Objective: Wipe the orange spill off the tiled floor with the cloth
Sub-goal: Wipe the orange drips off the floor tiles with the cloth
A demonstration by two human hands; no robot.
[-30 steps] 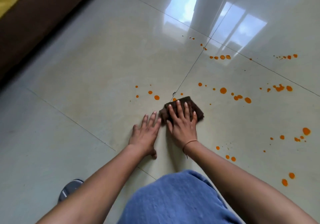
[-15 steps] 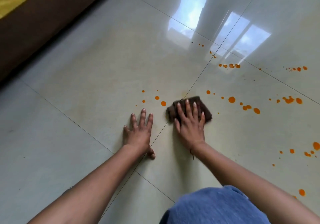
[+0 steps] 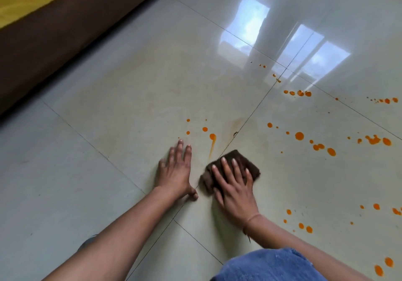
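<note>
We press the cloth flat on the floor under our right hand, fingers spread and laid over it rather than clenched; our left hand rests just beside it, fingers extended and close together, holding nothing. The orange drops scatter mostly to the right and ahead, and one streak runs down toward the cloth. To wipe well we should keep the palm flat, push through the streak first, then sweep rightward. Bare tile lies open ahead and right; the dark furniture base at the left is well apart.
</note>
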